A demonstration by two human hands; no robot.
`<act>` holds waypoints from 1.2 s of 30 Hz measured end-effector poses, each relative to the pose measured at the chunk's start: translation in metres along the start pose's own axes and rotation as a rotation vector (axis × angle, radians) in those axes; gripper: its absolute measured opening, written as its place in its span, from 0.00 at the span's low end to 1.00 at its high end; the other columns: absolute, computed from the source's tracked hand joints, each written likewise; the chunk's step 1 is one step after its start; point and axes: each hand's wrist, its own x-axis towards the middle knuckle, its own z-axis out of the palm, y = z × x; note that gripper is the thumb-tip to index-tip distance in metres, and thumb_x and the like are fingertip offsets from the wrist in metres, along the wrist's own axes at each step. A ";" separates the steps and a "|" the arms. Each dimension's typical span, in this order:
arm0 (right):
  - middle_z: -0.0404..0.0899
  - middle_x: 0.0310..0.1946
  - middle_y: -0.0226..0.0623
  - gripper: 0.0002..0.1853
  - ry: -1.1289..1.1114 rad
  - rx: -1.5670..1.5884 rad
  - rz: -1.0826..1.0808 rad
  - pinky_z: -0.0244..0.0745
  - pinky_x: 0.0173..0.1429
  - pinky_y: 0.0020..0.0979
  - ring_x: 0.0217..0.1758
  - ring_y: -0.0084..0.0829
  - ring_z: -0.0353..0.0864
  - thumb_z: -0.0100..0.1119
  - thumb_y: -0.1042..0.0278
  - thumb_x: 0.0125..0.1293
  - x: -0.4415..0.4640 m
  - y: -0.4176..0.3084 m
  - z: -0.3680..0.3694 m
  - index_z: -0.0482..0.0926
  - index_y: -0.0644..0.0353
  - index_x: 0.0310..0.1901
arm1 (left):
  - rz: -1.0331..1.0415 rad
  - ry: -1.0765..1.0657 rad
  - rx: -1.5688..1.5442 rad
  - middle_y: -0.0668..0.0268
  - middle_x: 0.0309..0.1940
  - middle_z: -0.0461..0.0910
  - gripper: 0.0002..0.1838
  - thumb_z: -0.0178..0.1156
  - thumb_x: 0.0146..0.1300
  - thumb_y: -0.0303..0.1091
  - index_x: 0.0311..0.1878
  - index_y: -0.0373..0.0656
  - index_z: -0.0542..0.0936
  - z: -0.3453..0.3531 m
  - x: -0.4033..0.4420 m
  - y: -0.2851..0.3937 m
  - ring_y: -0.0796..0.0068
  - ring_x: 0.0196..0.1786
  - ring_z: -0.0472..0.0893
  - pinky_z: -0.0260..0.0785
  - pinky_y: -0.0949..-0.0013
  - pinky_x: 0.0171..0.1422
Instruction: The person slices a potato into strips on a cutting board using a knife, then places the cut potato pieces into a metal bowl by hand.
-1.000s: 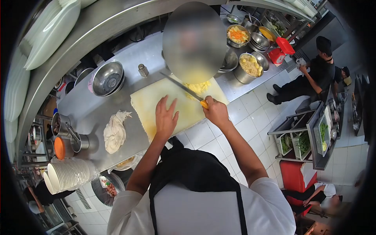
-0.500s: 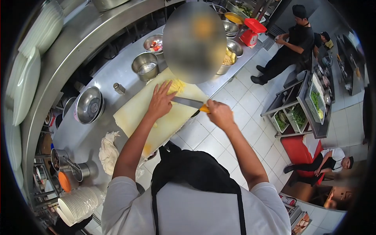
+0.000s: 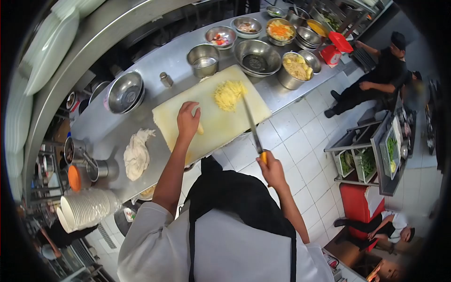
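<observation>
My right hand (image 3: 272,170) is wrapped around the yellow handle of a kitchen knife (image 3: 252,124). The blade points away from me across the board's right side, its tip beside a pile of finely cut yellow strips (image 3: 230,95). My left hand (image 3: 188,121) is over the left part of the white cutting board (image 3: 176,115), away from the pile. Its fingers are slightly bent with the thumb apart, and nothing shows in them. A small pale yellow piece (image 3: 200,129) lies on the board beside this hand.
Metal bowls (image 3: 257,57) and a pot (image 3: 203,61) stand behind the board. A pot of yellow pieces (image 3: 297,68) and a red scale (image 3: 334,49) are to the right. Left are a shaker (image 3: 166,79), cloth (image 3: 137,154) and stacked bowls (image 3: 87,209). Co-workers (image 3: 378,75) are at right.
My left hand has come off the yellow pile, back and to the left. The knife has swung from lying across the board to pointing away from me. The camera view has shifted.
</observation>
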 end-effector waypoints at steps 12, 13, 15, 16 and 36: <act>0.84 0.30 0.63 0.12 -0.214 -0.200 -0.279 0.80 0.44 0.61 0.37 0.65 0.86 0.59 0.66 0.74 0.021 -0.040 0.064 0.72 0.68 0.46 | -0.135 0.013 -0.231 0.56 0.47 0.83 0.10 0.73 0.63 0.25 0.47 0.36 0.87 0.027 -0.063 0.006 0.65 0.39 0.88 0.84 0.67 0.47; 0.84 0.30 0.63 0.12 -0.211 -0.218 -0.279 0.80 0.44 0.61 0.37 0.65 0.86 0.58 0.65 0.74 0.022 -0.042 0.067 0.72 0.67 0.46 | -0.144 0.019 -0.233 0.56 0.47 0.83 0.10 0.73 0.63 0.25 0.47 0.35 0.87 0.030 -0.064 0.012 0.65 0.38 0.89 0.84 0.67 0.47; 0.84 0.29 0.63 0.12 -0.203 -0.257 -0.276 0.80 0.44 0.61 0.36 0.65 0.86 0.58 0.65 0.74 0.023 -0.042 0.070 0.72 0.67 0.46 | -0.143 0.006 -0.223 0.56 0.49 0.83 0.10 0.73 0.64 0.25 0.47 0.36 0.87 0.028 -0.065 0.016 0.64 0.40 0.89 0.83 0.66 0.46; 0.84 0.29 0.62 0.12 -0.202 -0.262 -0.281 0.80 0.44 0.61 0.36 0.64 0.86 0.58 0.65 0.74 0.021 -0.042 0.068 0.72 0.67 0.45 | -0.128 0.000 -0.238 0.56 0.50 0.84 0.10 0.73 0.64 0.25 0.47 0.37 0.87 0.025 -0.066 0.015 0.63 0.41 0.89 0.83 0.64 0.47; 0.83 0.26 0.60 0.12 -0.256 -0.339 -0.319 0.79 0.39 0.59 0.32 0.63 0.85 0.58 0.66 0.75 -0.021 -0.068 0.015 0.71 0.68 0.42 | 0.194 -0.197 0.011 0.60 0.49 0.85 0.09 0.70 0.62 0.27 0.46 0.40 0.87 -0.007 -0.054 0.018 0.55 0.51 0.86 0.80 0.56 0.58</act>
